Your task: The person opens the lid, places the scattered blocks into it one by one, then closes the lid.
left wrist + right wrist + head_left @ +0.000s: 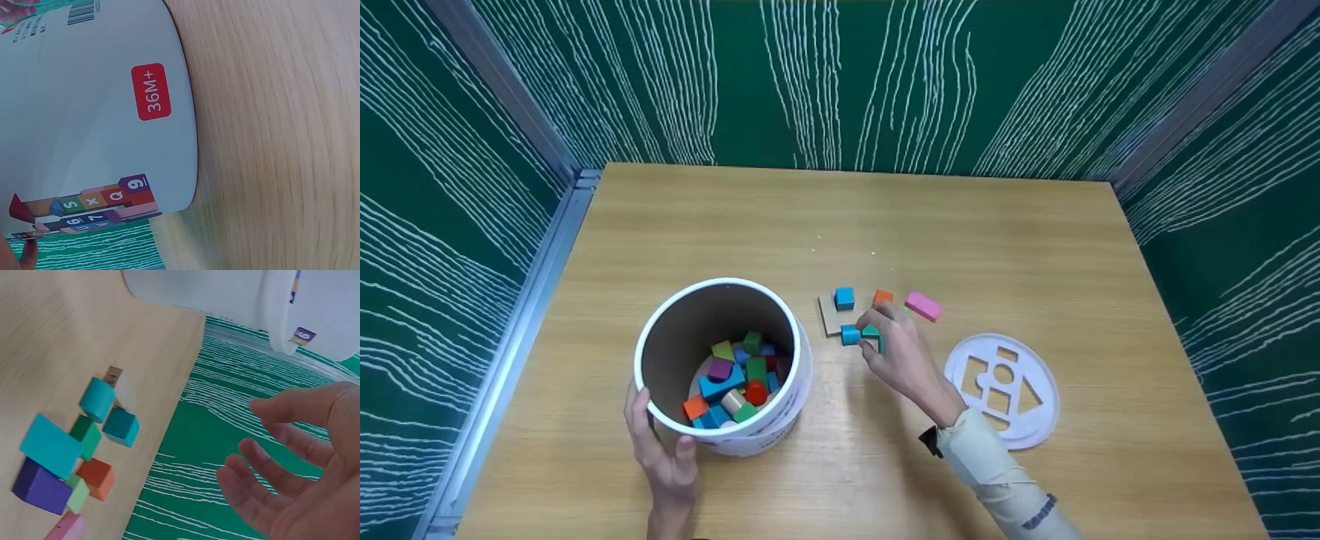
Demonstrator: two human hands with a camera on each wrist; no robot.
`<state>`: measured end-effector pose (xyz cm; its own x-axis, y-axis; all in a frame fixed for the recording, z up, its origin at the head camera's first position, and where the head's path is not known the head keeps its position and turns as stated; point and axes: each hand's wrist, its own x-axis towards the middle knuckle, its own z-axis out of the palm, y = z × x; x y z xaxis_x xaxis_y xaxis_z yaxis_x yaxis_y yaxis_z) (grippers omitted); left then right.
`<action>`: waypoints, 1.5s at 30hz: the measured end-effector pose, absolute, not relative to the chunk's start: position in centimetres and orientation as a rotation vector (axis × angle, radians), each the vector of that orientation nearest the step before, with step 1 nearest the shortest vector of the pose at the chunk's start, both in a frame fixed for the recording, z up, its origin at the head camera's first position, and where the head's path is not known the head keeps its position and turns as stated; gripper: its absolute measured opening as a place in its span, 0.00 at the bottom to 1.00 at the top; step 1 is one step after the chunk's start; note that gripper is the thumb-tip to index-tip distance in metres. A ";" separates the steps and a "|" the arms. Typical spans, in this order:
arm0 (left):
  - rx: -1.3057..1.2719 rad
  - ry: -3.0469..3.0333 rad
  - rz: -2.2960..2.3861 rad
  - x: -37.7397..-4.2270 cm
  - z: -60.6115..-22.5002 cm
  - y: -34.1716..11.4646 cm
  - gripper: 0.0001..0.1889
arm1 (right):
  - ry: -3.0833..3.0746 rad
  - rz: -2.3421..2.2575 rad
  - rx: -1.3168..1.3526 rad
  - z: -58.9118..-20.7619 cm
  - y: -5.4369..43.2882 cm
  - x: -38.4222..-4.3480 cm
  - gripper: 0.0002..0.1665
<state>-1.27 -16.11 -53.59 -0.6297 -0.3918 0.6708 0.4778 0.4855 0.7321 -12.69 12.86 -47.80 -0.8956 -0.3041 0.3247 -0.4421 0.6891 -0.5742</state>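
A white round bucket [802, 386] stands on the table with several coloured blocks [756, 369] inside. My left hand [664, 469] rests against its near left side, with fingertips at the rim and the thumb lower on the wall. Over a group of loose blocks hovers my right hand [904, 360]; in the right wrist view its fingers are loosely bent with nothing between them. In that group are a blue cube [844, 298], a teal cylinder [850, 335], an orange block [883, 297], a pink block [922, 306] and a pale wooden block [829, 313]. A purple block [40, 486] shows in the right wrist view.
A white lid [1039, 431] with shaped cutouts lies right of my right forearm. Small white specks [874, 253] dot the wooden table [735, 225] beyond the blocks. Green patterned panels [840, 90] rise around the back and sides.
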 end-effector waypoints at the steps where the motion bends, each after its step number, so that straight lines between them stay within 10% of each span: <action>1: -0.068 -1.868 -1.265 -1.3 -53.6 -16.1 0.42 | -2.704 0.993 0.590 -47.9 12.9 -12.7 0.11; 45: -0.081 -1.832 -1.278 -1.4 -53.4 -16.0 0.43 | -3.029 0.956 0.094 -52.8 14.4 -14.0 0.12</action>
